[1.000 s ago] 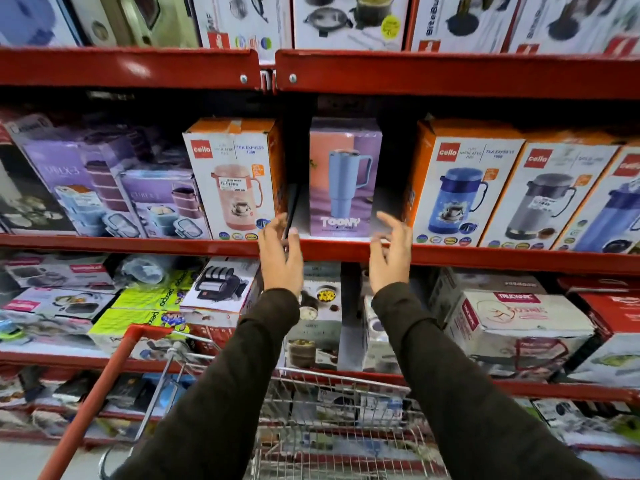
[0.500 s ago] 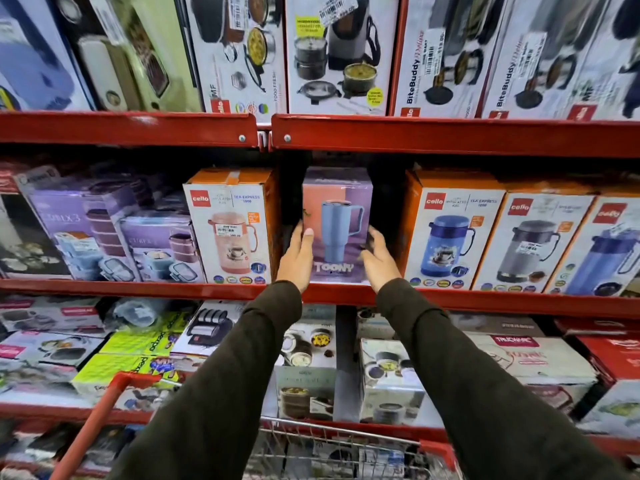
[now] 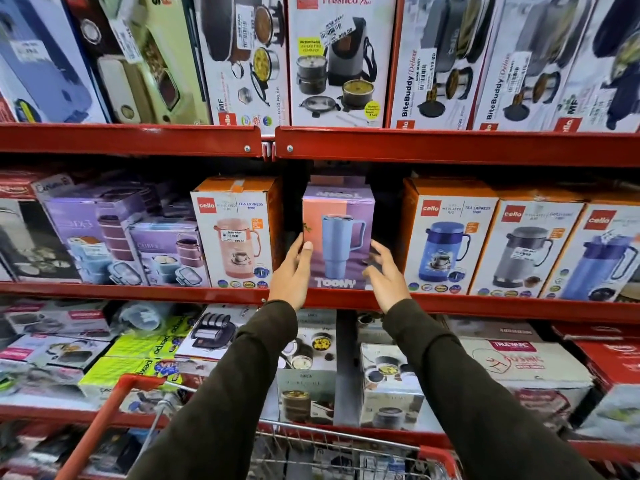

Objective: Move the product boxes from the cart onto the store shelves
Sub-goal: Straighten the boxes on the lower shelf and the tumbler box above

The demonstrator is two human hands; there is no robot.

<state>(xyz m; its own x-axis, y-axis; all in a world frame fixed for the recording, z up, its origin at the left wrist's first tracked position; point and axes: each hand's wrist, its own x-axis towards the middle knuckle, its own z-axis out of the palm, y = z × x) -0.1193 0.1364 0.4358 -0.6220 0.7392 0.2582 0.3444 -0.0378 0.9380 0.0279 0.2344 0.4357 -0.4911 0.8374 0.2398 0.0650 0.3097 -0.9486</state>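
A purple and pink Toony mug box [image 3: 337, 233] stands upright on the red middle shelf [image 3: 450, 306], in a gap between two orange Cello jug boxes. My left hand [image 3: 291, 275] lies flat against the box's left front edge, thumb on its face. My right hand [image 3: 384, 275] hovers at the box's lower right corner with fingers spread and blurred; it does not grip the box. The red wire cart [image 3: 311, 452] is below my arms at the bottom, its contents mostly hidden.
An orange Cello tea jug box [image 3: 235, 237] stands left of the gap, and another Cello jug box [image 3: 446, 237] stands to the right. Lunch box cartons [image 3: 339, 60] fill the top shelf. Mixed boxes [image 3: 391, 382] crowd the lower shelf behind the cart handle [image 3: 100, 420].
The view has tilted upward, showing more of the top shelf. My right hand has come off the Toony box's side and spread its fingers; my left hand stays against the box.
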